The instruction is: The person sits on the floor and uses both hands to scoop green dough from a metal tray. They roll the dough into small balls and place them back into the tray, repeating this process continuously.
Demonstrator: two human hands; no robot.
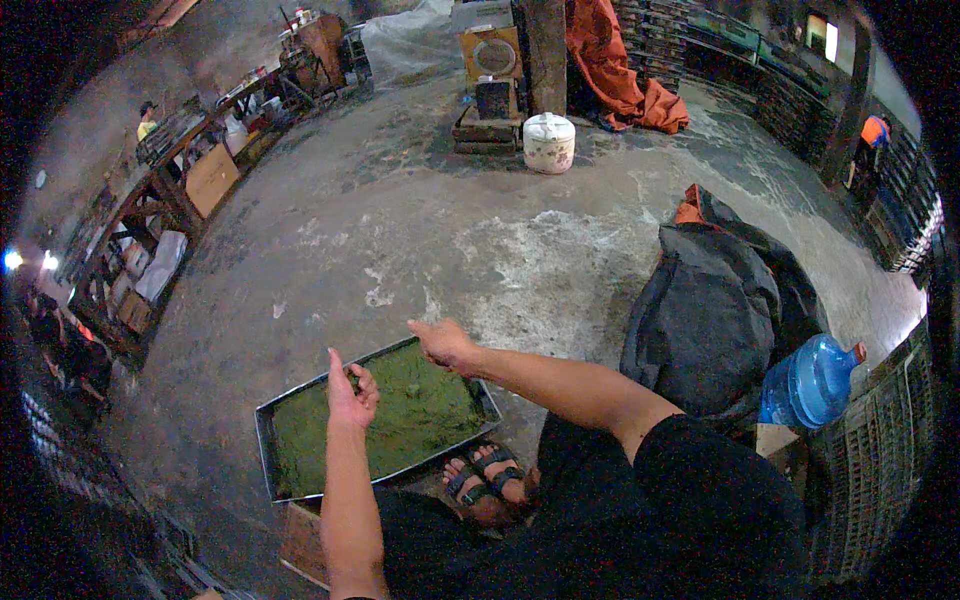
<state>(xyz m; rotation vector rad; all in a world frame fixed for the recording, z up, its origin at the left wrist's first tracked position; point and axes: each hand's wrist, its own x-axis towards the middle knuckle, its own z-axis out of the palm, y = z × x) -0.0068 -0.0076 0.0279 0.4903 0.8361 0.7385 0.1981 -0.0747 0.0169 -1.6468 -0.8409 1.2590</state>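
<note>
A shallow metal tray [385, 490] of moist-looking green material [420, 400] sits low in front of me, just beyond my sandalled feet. Over its left half is my left hand [352, 400], thumb pointing up and apart from the loosely curled fingers. The green shows in the gap between them, and I see nothing held. My right hand [447, 346] hovers at the tray's far edge, fingers folded in and one digit pointing left. Whatever may be inside those folded fingers is hidden. The two hands are apart.
On my right are a dark tarp-covered heap [710, 310] and a blue water jug [812, 382]. A lidded white tub [549, 145] stands ahead by a post [546, 60]. A cluttered bench [165, 190] runs along the left. Another person [872, 140] is at the far right.
</note>
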